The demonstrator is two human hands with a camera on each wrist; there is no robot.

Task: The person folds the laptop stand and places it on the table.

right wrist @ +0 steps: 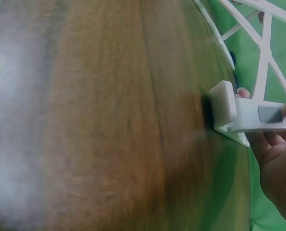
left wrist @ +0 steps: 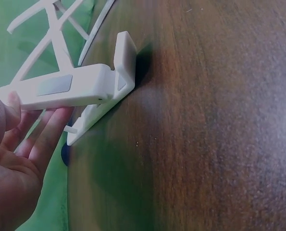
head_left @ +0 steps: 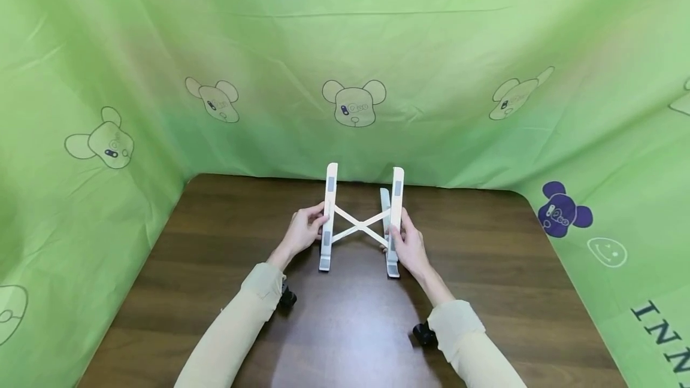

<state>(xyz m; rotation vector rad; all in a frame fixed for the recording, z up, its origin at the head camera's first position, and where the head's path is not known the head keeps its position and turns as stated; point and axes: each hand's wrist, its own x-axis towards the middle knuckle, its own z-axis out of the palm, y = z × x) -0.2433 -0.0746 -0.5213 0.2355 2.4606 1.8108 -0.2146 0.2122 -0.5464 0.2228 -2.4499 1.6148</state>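
Observation:
A white folding laptop stand (head_left: 360, 226) stands opened out on the table, its two long rails joined by crossed bars. My left hand (head_left: 303, 231) grips the left rail (head_left: 329, 196), thumb on top and fingers underneath, as the left wrist view shows. On the other side, my right hand (head_left: 411, 249) holds the right rail (head_left: 398, 196) near its front half. Grey pads (left wrist: 55, 85) are set into the rails. At the near end of each rail a lip (right wrist: 223, 103) turns up. Part of the right hand's fingers is hidden behind the rail.
The dark wooden table (head_left: 226, 256) ends just beyond the stand, against a green curtain (head_left: 269, 142) printed with bear heads. Curtain also hangs along the left and right sides. A black wrist camera (head_left: 424, 335) sits under the right sleeve, another (head_left: 288, 298) under the left.

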